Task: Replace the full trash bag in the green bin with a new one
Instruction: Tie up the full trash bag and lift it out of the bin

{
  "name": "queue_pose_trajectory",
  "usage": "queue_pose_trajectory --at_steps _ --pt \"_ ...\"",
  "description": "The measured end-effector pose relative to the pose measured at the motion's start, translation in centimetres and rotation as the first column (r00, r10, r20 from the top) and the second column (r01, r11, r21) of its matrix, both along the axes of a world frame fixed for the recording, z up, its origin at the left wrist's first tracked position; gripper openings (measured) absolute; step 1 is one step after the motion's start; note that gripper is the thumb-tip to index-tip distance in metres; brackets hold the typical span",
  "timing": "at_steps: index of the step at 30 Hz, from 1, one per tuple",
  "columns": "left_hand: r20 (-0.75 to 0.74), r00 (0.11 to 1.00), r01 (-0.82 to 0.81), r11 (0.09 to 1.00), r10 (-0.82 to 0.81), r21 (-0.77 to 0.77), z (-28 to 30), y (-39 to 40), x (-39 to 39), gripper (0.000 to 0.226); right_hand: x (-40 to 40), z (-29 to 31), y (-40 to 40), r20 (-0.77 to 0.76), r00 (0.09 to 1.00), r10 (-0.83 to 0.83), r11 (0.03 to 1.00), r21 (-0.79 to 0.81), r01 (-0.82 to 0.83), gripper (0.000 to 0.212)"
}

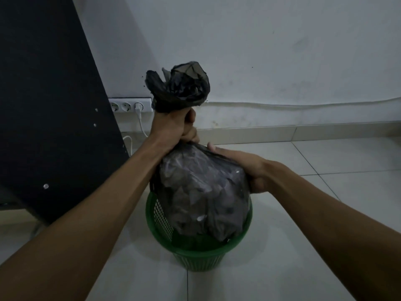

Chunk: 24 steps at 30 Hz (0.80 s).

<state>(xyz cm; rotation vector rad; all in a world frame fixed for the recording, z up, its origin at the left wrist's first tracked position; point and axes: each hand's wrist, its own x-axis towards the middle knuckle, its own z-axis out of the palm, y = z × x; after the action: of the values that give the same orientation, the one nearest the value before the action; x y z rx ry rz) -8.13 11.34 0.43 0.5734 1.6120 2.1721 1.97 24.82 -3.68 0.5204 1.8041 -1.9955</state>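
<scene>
My left hand (173,127) is clenched in a fist around the gathered neck of the dark, full trash bag (204,192), with the loose plastic bunching out above my knuckles. My right hand (240,168) grips the bag's upper right side, fingers curled into the plastic. The bulging bag sits partly inside the green bin (195,250), most of it above the rim. The bin stands on a pale tiled floor (282,268), near a white wall (260,51) with a power strip (130,105).
</scene>
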Motion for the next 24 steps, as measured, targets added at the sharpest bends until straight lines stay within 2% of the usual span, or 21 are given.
queue_pose_trajectory --at_steps 4,8,11,13,16,17,19,21,22,24 --pt "-0.126 0.991 -0.06 0.99 0.044 -0.127 -0.2 -0.2 -1.0 0.037 -0.1 -1.6 -0.1 -0.056 0.992 -0.114 0.993 0.031 0.115 0.062" --pt "-0.225 0.966 -0.178 0.955 0.124 -0.237 0.0 -1.2 -2.1 0.038 -0.2 -2.3 -0.2 -0.27 0.943 -0.195 0.938 0.231 0.26 0.029" --pt "-0.254 0.965 -0.156 0.918 0.063 -0.366 0.8 -2.2 -2.1 0.023 -0.1 -2.6 -0.5 -0.359 0.914 -0.189 0.901 0.306 0.306 0.04" --pt "-0.194 0.978 -0.148 0.907 0.075 -0.395 1.1 -2.3 -1.7 0.017 0.0 -2.9 -1.2 -0.416 0.892 -0.176 0.855 0.384 0.348 0.051" --pt "-0.086 0.97 -0.243 0.919 0.228 -0.311 0.8 -1.5 -1.1 0.018 0.1 -3.7 -2.6 -0.527 0.849 -0.041 0.669 0.616 0.414 0.055" --pt "-0.043 0.962 -0.271 0.923 0.27 -0.273 0.7 -1.3 -0.9 0.02 0.2 -3.7 -2.9 -0.536 0.844 0.012 0.651 0.645 0.4 0.053" --pt "0.064 0.958 -0.262 0.942 0.28 -0.21 0.6 -1.2 -0.9 0.027 0.5 -3.2 -2.8 -0.472 0.875 0.104 0.716 0.647 0.264 0.044" --pt "0.126 0.973 -0.168 0.966 0.195 -0.198 0.7 -1.4 -0.7 0.037 0.8 -2.4 -1.8 -0.377 0.907 0.19 0.766 0.634 0.103 0.043" --pt "0.138 0.981 -0.109 0.974 0.138 -0.2 0.8 -1.5 -0.6 0.04 0.8 -1.9 -1.2 -0.375 0.903 0.21 0.76 0.644 0.091 0.05" --pt "0.126 0.991 -0.01 0.978 0.037 -0.209 0.9 -1.5 -0.2 0.041 0.6 -0.8 -0.3 -0.483 0.861 0.158 0.724 0.65 0.231 0.065"
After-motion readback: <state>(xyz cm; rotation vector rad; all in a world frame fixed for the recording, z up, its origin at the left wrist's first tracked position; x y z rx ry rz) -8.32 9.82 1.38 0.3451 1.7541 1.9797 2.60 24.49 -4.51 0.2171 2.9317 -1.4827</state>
